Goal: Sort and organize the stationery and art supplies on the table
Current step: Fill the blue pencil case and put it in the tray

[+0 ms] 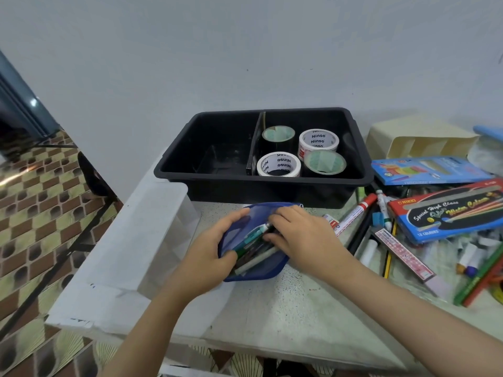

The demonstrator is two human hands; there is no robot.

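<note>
Step in hand: packing pens into the blue pouch (255,276), which lies mid-table (285,308), just in front of the black bin (272,193). Left hand (215,248) grips the pouch's left rim, fingers curled round it, holding the mouth wide. Right hand (302,235) has bent fingers down on the pens (254,250) inside. Its thumb is hidden, so we can't tell whether it pinches one or just tucks them in. Next, we judge: seat the pens flat, then fetch more from the loose markers (359,213) on the right.
</note>
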